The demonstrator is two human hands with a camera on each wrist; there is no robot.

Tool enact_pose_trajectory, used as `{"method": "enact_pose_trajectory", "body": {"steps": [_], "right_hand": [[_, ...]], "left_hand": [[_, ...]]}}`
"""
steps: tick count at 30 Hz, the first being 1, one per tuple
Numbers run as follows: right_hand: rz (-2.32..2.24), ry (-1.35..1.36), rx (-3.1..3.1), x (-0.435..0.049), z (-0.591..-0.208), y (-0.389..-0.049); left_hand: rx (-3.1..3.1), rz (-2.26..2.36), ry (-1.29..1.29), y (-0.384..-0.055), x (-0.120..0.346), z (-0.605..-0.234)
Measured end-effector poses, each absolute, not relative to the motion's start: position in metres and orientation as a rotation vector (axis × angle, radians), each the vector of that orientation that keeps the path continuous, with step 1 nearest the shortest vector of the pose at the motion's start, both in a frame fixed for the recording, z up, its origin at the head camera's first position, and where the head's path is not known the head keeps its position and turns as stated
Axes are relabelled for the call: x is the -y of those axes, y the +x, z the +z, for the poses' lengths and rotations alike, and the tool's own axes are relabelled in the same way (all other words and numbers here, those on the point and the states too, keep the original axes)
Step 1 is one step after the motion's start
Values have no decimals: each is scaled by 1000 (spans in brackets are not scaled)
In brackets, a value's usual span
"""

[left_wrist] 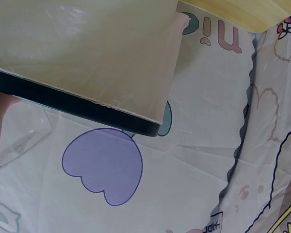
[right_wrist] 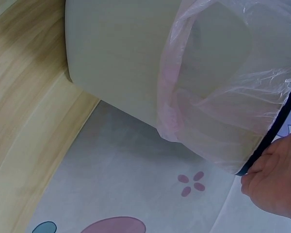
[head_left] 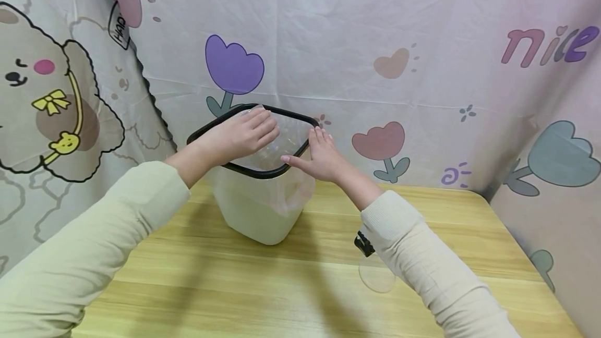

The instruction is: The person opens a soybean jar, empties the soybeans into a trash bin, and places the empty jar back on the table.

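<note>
A cream trash can [head_left: 263, 213] with a black rim [head_left: 263, 173] stands on the table, lined with a thin see-through plastic bag [right_wrist: 169, 107] that is folded over its outside. My left hand [head_left: 239, 137] is above the mouth of the can, fingers bent down. Beside its fingers a clear plastic piece [left_wrist: 26, 131] shows, apparently in their grip; its kind cannot be told. On the right side of the rim, my right hand [head_left: 321, 158] holds the edge, its thumb apart from the fingers. The left palm and much of the can's inside are hidden.
A clear round disc [head_left: 377, 274] lies on the wooden table [head_left: 281, 286] under the right forearm, near a small black clip-like part [head_left: 363, 244]. Printed cloth [head_left: 319, 40] hangs behind the table and at both sides.
</note>
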State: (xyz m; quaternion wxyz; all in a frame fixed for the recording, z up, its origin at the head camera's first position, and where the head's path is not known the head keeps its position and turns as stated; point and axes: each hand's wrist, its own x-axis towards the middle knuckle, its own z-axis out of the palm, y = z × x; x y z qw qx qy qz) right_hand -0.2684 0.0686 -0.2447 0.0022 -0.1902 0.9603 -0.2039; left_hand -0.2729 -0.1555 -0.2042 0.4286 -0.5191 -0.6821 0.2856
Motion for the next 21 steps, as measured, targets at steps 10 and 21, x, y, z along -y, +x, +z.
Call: {"method": "enact_pose_trajectory", "body": {"steps": [10,21], "right_hand": [[-641,-603,-3013,-70,-245,-269],[-644,-626,-3018,-70,-245,-267]], "left_hand": [[1802,766,-1270,-270,155,-201],[2124,382,-1091,-267,170,-163]]}}
